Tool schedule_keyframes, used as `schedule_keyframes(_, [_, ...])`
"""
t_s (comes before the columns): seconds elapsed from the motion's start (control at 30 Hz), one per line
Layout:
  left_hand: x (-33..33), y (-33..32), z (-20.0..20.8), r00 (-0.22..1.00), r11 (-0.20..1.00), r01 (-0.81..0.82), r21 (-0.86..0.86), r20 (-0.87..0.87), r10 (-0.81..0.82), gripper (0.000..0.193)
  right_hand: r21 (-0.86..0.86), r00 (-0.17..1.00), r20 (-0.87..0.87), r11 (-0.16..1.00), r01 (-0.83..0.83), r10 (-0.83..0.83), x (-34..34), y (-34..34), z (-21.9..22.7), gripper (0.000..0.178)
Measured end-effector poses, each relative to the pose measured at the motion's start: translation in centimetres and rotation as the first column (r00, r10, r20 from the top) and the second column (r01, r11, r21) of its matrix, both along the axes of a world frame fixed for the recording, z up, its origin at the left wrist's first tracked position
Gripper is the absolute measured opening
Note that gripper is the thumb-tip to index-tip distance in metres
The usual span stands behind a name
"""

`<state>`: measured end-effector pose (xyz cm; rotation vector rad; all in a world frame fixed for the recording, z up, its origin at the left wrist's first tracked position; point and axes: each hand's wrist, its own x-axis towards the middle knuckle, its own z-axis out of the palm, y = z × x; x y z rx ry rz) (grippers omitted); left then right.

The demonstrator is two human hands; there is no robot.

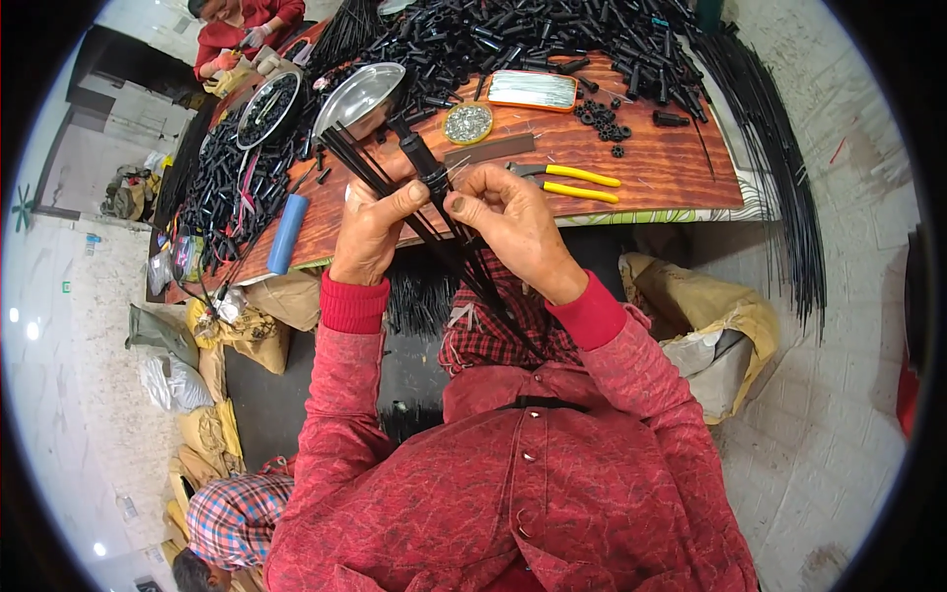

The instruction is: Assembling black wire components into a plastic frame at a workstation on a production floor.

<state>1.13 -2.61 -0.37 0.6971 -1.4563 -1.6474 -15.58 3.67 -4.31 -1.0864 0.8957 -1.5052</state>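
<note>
My left hand (pixel 367 235) is closed round a bundle of thin black rods (pixel 367 170), which slant down toward my lap. A ribbed black plastic tube (pixel 421 156) stands up from the same grip, with its thicker end uppermost. Beside the tube, my right hand (pixel 521 222) is pinched, thumb against forefinger, close to its lower end. A fine pale line shows near these fingertips, but what they hold is too small to make out. Just beyond my right hand, pliers (pixel 582 184) with yellow handles lie on the wooden table (pixel 681 187).
Black plastic tubes (pixel 552 30) heap along the far side. An orange tray (pixel 533 91) of thin metal pins, a round tub (pixel 468 123) of small metal parts and a steel bowl (pixel 360 99) stand nearer. Long black rods (pixel 779 168) overhang the right edge. Another person (pixel 242 35) works at far left.
</note>
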Motion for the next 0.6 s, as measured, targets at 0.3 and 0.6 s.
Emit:
schedule_keyframes(0.3, [-0.6, 1.3, 0.9, 0.989, 0.989, -0.147, 0.007, -0.003, 0.147, 0.032, -0.109, 0.939, -0.201, 0.959, 0.262, -0.280, 1.3, 1.1, 1.0, 0.015])
schedule_keyframes(0.6, [-0.4, 2.4, 2.1, 0.975, 0.975, -0.218, -0.049, 0.039, 0.220, 0.032, -0.149, 0.922, -0.253, 0.953, 0.263, -0.294, 1.6, 1.1, 1.7, 0.015])
